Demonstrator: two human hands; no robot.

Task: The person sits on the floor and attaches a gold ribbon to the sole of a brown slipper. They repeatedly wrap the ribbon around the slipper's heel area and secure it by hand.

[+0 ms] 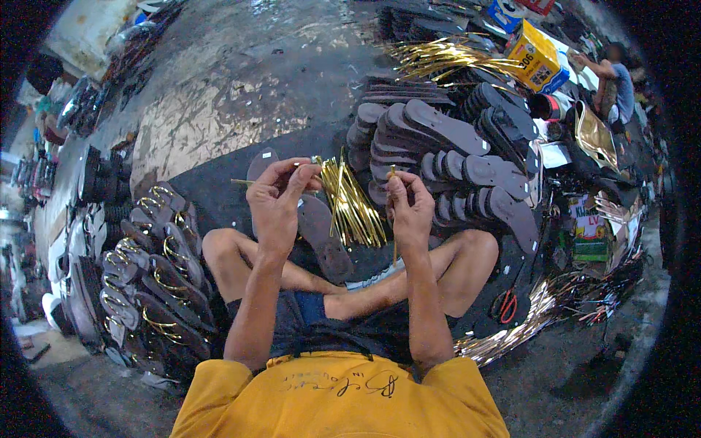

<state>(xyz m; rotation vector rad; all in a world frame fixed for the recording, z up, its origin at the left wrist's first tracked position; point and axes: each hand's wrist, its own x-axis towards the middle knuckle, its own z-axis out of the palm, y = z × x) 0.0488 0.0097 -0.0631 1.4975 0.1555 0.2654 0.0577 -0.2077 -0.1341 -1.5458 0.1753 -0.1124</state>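
Note:
My left hand (276,201) is raised over my lap, thumb and fingers pinched on a thin gold strap whose end sticks out to the left. Level with it, my right hand (410,212) pinches a gold strap; its tip shows above the fingers and a length hangs below. Whether both hands hold one strap or two, I cannot tell. Between the hands a bundle of gold straps (350,201) lies on the dark mat. Beside it is a dark brown sandal sole (321,233), and another sole (259,162) is partly hidden behind my left hand.
Rows of stacked brown soles (445,142) stand to the right. Strapped sandals (157,274) are heaped at left. Red-handled scissors (505,306) lie by my right knee, near more shiny straps (518,328). A yellow box (537,58) and another person (617,84) are far right.

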